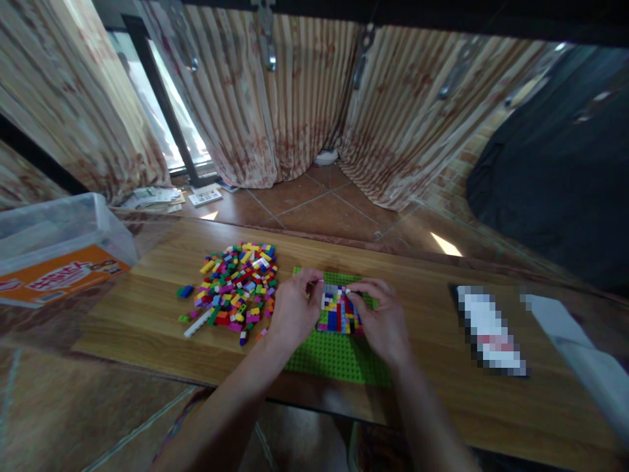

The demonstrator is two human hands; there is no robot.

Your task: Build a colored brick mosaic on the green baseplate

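Observation:
A green studded baseplate (334,360) lies on the wooden table, with a patch of multicoloured toy bricks (337,318) built up on its middle. My left hand (295,311) is over the patch's left side, thumb and fingertips pinched together. A tiny pinkish bit shows at those fingertips, too small to name. From the right, my right hand (386,318) reaches in with thumb and forefinger closed at the patch's upper right edge. Whatever is between them is mostly hidden. Left of the baseplate spreads a heap of loose toy bricks (236,288) in many colours.
A long white strip (199,323) sticks out of the heap toward the front. At the far left stands a clear plastic box (101,226) with an orange label. A blurred-out flat object (491,331) and a whitish sheet (572,337) lie to the right on the table (432,367).

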